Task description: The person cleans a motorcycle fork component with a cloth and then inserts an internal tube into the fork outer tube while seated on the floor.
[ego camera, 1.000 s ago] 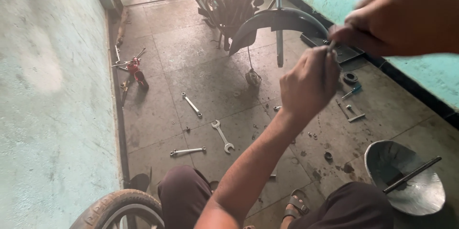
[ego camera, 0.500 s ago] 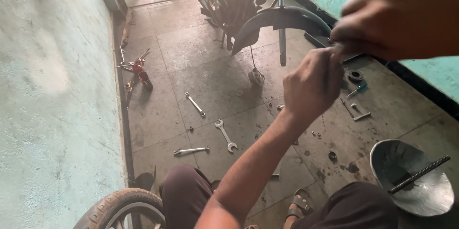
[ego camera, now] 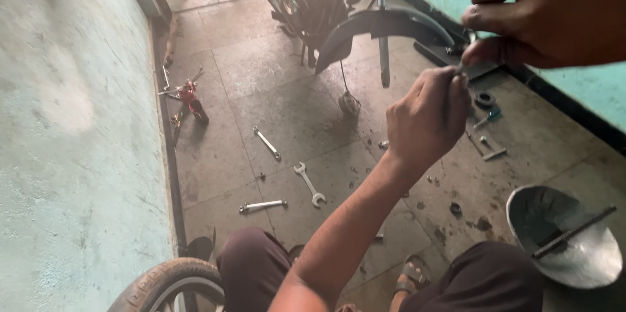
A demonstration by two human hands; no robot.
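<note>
My left hand (ego camera: 427, 119) is raised at centre right, its fingers closed around a thin metal tool whose tip pokes out at the top. My right hand (ego camera: 554, 15) is close to the camera at the top right, with thumb and fingers pinched on a small metal part (ego camera: 471, 39) right above the left hand's tool. The part is too small to identify. Both hands hover over the stained concrete floor (ego camera: 293, 90), above my knees.
Several spanners (ego camera: 309, 183) lie on the floor. A dark motorcycle mudguard (ego camera: 378, 28) and frame stand at the back. A dented metal bowl (ego camera: 564, 237) with a rod is at the lower right, a tyre (ego camera: 166, 282) at the lower left, and a red tool (ego camera: 189, 97) by the left wall.
My two hands have stayed together, shifting slightly as the fingers work the small part. The view has tilted a little; nothing on the floor has moved.
</note>
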